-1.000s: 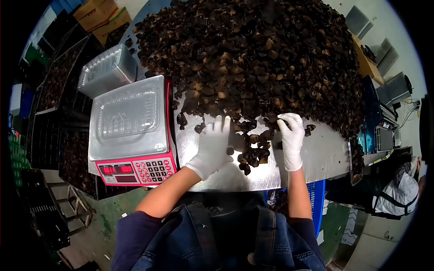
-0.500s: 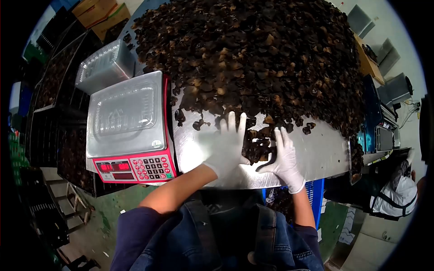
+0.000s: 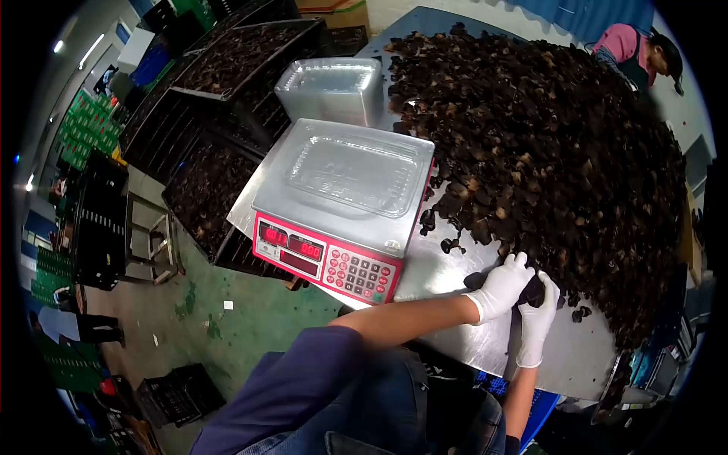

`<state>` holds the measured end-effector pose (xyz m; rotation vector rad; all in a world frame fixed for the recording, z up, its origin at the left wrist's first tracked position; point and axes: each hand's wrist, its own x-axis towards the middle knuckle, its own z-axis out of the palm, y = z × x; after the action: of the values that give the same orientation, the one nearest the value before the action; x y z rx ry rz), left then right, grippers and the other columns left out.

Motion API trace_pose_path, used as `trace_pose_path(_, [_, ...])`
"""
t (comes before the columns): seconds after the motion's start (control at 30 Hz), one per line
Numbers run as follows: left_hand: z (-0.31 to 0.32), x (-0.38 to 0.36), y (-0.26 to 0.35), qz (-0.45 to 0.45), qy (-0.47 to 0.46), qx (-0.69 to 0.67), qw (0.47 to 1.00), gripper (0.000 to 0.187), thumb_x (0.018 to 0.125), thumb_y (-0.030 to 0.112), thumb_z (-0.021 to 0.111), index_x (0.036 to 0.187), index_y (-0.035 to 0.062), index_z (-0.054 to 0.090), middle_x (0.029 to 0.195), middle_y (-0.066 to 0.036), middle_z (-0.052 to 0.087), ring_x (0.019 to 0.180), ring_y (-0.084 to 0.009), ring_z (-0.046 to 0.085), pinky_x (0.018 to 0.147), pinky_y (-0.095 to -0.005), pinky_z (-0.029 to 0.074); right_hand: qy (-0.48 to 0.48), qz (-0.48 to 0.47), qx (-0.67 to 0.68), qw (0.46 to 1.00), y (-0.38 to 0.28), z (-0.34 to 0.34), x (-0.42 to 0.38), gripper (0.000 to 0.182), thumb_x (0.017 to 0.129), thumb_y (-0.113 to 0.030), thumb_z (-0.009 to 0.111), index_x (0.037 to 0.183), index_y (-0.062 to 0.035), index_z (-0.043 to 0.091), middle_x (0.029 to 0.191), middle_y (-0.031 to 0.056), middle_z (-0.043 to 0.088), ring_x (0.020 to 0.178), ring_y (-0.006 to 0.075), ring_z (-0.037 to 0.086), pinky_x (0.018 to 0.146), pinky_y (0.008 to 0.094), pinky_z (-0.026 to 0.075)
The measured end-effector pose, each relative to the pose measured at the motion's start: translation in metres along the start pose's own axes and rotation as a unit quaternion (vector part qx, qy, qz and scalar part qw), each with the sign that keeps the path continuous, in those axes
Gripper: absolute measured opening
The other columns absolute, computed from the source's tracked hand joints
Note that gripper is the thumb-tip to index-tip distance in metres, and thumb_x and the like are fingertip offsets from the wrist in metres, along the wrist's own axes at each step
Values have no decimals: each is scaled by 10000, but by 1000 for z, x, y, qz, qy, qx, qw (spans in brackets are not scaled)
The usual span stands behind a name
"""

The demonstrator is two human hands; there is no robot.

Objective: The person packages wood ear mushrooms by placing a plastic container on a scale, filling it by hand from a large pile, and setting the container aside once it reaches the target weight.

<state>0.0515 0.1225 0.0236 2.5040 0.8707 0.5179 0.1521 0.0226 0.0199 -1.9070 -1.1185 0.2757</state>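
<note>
My left hand (image 3: 502,290), in a white glove, has its fingers curled over a clump of dark wood ear mushrooms (image 3: 535,291). Opposite it, my gloved right hand (image 3: 537,322) cups the same clump from the right side. Another dark piece sticks out to the left of my left hand. Both hands are low over the metal table (image 3: 572,353), at the near edge of a wide mushroom pile (image 3: 546,144). Left of them is a red-and-grey digital scale (image 3: 341,267) with lit red digits. On its plate rests a clear plastic tray (image 3: 353,178).
Behind the scale stands a stack of clear trays (image 3: 334,95). Black crates of mushrooms (image 3: 235,57) are racked at the left. A co-worker (image 3: 626,49) in pink is across the table at the far right. A black crate (image 3: 182,394) sits on the green floor.
My view has swung left, bringing more of the floor and racks in. My hands, spread flat beside loose mushrooms before, have come together and closed around a clump.
</note>
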Motion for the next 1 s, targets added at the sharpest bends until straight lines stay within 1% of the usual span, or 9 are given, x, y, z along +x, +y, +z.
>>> trace_pose_path(0.27, [-109,-4,-13,-21,-5,-43,999,420,709,16,701,1116,43,603,1117,-133,525,1054,-313,574,831,-383,556,-26,33,202,978,-90,21,23,591,653,174,589,1205,-36,613,1225,77,608,1186,222,578,1033,317,440])
trace_pose_path(0.33, [-152,-15,-39,24,127,-39,991,278,753,33,656,1028,47,619,1055,-129,526,973,-284,595,700,-329,577,-55,-19,182,982,-149,37,37,598,634,163,605,1195,-45,615,1228,108,605,1193,254,583,1040,336,450])
trace_pose_path(0.37, [-180,-26,-59,100,221,-118,963,290,754,43,655,1042,49,615,1054,-134,529,971,-303,594,760,-362,561,-75,-89,157,981,-171,46,47,602,630,171,613,1191,-48,619,1213,105,609,1180,242,589,1031,335,460])
trace_pose_path(0.43, [-236,-38,-82,-25,98,-142,985,452,731,-6,671,1168,92,612,1118,-144,533,1027,-320,602,864,-378,524,-152,-59,225,961,-221,74,58,594,672,144,596,1232,-53,599,1201,84,606,1156,213,598,1007,319,468])
trace_pose_path(0.57, [-288,-58,-149,-90,184,5,979,294,750,141,768,1014,79,656,992,-105,583,924,-272,647,840,-364,522,-228,-186,138,946,-267,143,82,629,678,-38,721,1289,-89,580,1241,137,592,1184,300,585,1007,350,464])
trace_pose_path(0.67, [-302,-73,-198,-120,131,64,982,402,723,180,794,1094,95,663,1056,-105,588,1000,-283,633,883,-374,521,-274,-222,-30,935,-273,180,90,853,673,-224,815,1438,-124,450,1344,137,531,1175,319,585,973,379,495])
trace_pose_path(0.8, [-310,-85,-215,-161,45,138,976,832,649,243,845,1396,121,501,1337,-162,501,1245,-341,503,1014,-391,476,-248,-237,-101,934,-274,176,92,980,639,-238,877,1476,-125,380,1424,138,476,1187,323,590,952,386,529])
trace_pose_path(0.87, [-314,-93,-213,-173,56,94,979,1073,622,258,871,1528,103,318,1501,-218,365,1371,-383,386,1099,-404,415,-250,-222,-67,940,-272,162,92,974,635,-197,881,1471,-103,391,1448,133,456,1164,311,602,956,374,528])
trace_pose_path(1.0, [-326,-96,-206,-190,72,83,976,1049,626,258,888,1507,76,349,1497,-210,377,1368,-380,393,1119,-406,392,-244,-221,85,940,-246,145,100,748,732,-166,776,1415,-76,486,1417,137,502,1171,260,603,939,314,506])
